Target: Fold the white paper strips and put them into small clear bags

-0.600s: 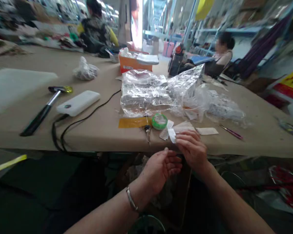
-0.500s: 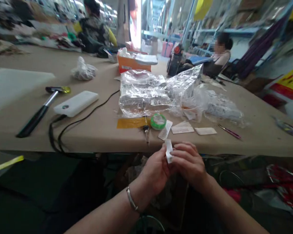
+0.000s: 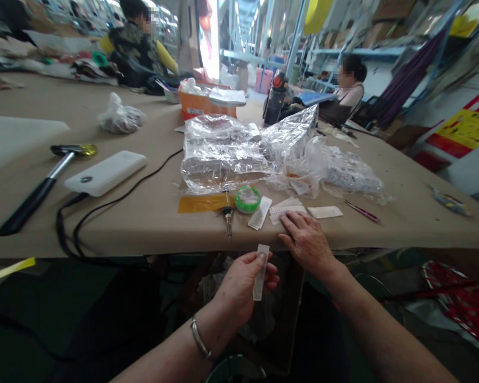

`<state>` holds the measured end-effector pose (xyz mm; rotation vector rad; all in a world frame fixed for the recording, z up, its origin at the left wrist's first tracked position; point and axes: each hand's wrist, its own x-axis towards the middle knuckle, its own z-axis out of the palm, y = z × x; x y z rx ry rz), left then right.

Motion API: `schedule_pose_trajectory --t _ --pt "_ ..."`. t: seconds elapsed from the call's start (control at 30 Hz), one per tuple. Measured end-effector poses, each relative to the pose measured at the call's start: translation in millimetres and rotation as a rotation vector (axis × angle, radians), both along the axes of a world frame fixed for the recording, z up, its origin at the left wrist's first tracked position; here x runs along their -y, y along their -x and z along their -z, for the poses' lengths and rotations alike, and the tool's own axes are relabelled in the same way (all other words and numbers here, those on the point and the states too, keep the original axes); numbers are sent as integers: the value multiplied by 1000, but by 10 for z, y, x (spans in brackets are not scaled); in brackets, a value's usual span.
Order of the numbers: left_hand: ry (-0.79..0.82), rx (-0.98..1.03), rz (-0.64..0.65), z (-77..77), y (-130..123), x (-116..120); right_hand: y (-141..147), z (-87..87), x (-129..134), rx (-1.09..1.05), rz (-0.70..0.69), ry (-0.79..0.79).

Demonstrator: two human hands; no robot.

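Note:
Between the thumb and fingers of my left hand (image 3: 237,287) is a narrow white paper-like strip (image 3: 259,282), held upright just below the table's front edge. My right hand (image 3: 311,242) rests at that edge, fingers stretched out, with the fingertips touching a small fanned stack of white strips (image 3: 286,206). Left of this stack lie overlapping pale strips (image 3: 259,214), and to its right is a single white strip (image 3: 325,212). A round green tin (image 3: 248,199) sits behind them, beside a thin pen-like tool (image 3: 228,214) whose tip hangs near the edge.
Crumpled clear plastic bags (image 3: 227,151) cover the table's middle. A hammer (image 3: 43,191) and a white corded box (image 3: 106,173) lie left. Tweezers (image 3: 362,211) and small snips (image 3: 449,202) lie right. An orange box (image 3: 191,106) and a dark bottle (image 3: 274,101) stand behind. Two people sit farther back.
My right hand has left the strip and moved up onto the stack on the table. My left hand keeps the strip and has shifted slightly down and left.

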<state>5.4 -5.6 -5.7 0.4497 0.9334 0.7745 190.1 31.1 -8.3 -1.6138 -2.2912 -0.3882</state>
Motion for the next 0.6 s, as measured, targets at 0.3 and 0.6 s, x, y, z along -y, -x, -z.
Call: schedule_pose_trajectory --t 0.3,0.6 --pt "41 -19 58 -15 -25 -17 -177 141 129 -350 -163 -204" --pt "155 329 3 -68 -84 -59 261 92 570 -471 -547 -94"
